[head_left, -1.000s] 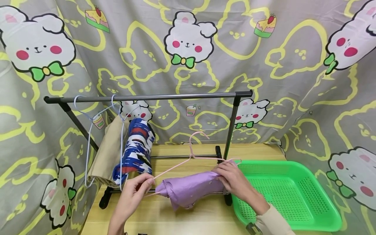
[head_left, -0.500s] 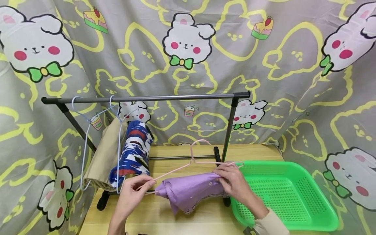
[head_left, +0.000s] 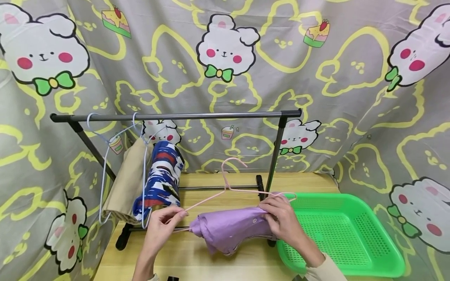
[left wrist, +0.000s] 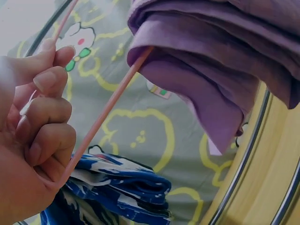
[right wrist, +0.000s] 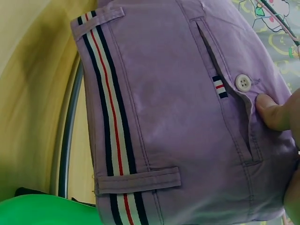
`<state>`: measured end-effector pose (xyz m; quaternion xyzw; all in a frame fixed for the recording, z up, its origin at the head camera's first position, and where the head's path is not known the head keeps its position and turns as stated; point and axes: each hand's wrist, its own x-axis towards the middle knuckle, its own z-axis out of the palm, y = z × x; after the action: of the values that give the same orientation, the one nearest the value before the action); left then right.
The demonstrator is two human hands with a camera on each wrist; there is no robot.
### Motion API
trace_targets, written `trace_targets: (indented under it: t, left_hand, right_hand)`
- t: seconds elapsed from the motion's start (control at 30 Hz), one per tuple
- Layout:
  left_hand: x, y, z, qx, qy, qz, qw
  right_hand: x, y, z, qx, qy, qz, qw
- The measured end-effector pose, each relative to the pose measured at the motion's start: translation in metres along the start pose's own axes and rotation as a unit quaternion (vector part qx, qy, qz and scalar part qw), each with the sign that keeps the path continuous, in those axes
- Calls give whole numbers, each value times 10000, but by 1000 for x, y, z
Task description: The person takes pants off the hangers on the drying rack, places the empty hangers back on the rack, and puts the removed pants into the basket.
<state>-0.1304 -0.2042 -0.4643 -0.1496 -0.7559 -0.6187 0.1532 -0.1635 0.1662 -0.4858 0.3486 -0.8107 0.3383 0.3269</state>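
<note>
Purple trousers [head_left: 228, 228] lie folded over the lower bar of a pink hanger [head_left: 227, 187], between the 2 hands. The left hand [head_left: 159, 226] pinches the hanger at its left corner; the right hand [head_left: 284, 217] grips the trousers near the hanger's right end. Compared with 1 second ago, the hanger's right tip reaches slightly further past the right hand, so I judge that the cloth is being adjusted along the bar. Behind, the metal rack [head_left: 207, 116] carries 2 blue hangers [head_left: 144, 183] with clothes; the green basket [head_left: 395, 249] stands at the right.
</note>
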Motion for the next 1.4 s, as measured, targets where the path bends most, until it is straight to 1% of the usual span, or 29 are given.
trace_targets:
  t: [0.2,0.33,0.57,0.73,0.97,1.1,1.2,1.3,1.4]
  left_hand:
    - [1,-5,2,-51,-82,17,10000]
    - [0,-7,3,-27,-53,22,10000]
    - [1,-12,4,-50,13,131,9999]
    - [1,-15,7,-80,176,250,9995]
    - [0,-15,10,-31,593,98,9982]
    - [-1,-16,10,-21,718,47,9974]
    - [-2,-16,9,5,834,70,9965]
    - [-3,-16,10,96,966,116,9952]
    - [-3,-16,11,210,1048,218,9940]
  right_hand:
    - [-1,-2,-1,214,130,153,9996]
    - [0,-5,-1,275,213,222,9991]
    - [4,-15,-1,486,570,122,9971]
    - [5,-21,0,606,879,59,9943]
    - [5,-27,-4,940,1242,70,9878]
    - [6,-30,-8,942,1322,127,9867]
    - [6,-32,-12,863,1266,141,9881]
    - [8,-36,-15,834,1293,18,9881]
    - [13,-44,-18,771,1348,-313,9874]
